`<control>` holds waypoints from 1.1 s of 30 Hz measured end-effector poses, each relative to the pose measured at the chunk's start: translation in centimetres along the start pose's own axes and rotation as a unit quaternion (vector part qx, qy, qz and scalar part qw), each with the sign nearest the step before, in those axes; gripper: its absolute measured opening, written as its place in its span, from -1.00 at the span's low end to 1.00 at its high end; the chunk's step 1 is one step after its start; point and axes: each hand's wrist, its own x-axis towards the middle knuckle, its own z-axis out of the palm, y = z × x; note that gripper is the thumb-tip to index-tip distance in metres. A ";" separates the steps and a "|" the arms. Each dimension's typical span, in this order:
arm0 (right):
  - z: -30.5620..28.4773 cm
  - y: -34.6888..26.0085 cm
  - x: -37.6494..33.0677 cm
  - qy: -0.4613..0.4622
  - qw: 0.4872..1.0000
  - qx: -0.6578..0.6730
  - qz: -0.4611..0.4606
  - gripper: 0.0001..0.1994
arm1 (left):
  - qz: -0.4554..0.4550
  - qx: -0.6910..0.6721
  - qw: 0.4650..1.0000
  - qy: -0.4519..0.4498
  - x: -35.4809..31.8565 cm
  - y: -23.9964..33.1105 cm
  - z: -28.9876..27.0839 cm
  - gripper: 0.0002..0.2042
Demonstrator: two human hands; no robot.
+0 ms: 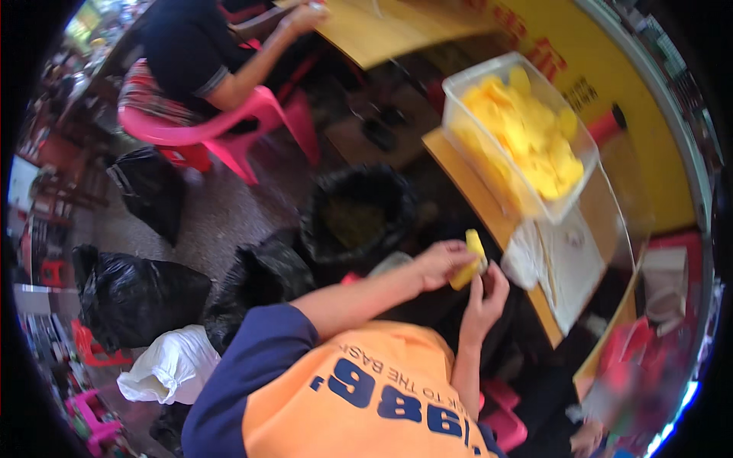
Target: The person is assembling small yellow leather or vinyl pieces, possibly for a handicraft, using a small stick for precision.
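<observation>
A strip of yellow fruit flesh (475, 243), which looks like a jackfruit pod, is held up in front of my chest. My left hand (443, 265) pinches it from the left, fingers closed round its side. Against its lower right part my right hand (486, 294) has its thumb and fingertips, pinching at a pale spot; the exact contact there is blurred. Ahead and to the right, a clear plastic tub (471, 156) full of similar yellow pieces (527, 130) sits on a wooden table (466, 179).
Below and left of my hands stands a black-lined bin (317, 221) with scraps inside. Black bags (141, 294) and a white sack (179, 366) lie at left. A co-worker (179, 53) sits on a pink chair (206, 130). A white plastic bag (524, 256) hangs over the table's near edge.
</observation>
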 end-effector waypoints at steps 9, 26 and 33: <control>-0.4 -0.5 -0.4 -0.074 0.984 -0.138 -0.081 -0.72 | -0.011 0.084 0.996 0.030 -1.1 0.7 1.1 -0.80; -4.2 -2.7 5.7 0.128 0.989 0.036 -0.062 -0.81 | -0.038 0.003 0.997 -0.070 -1.8 2.2 2.2 -0.60; -7.5 2.0 8.9 -0.018 0.954 -0.278 -0.106 -0.83 | -0.091 0.039 0.994 -0.046 -1.3 2.1 2.4 -0.66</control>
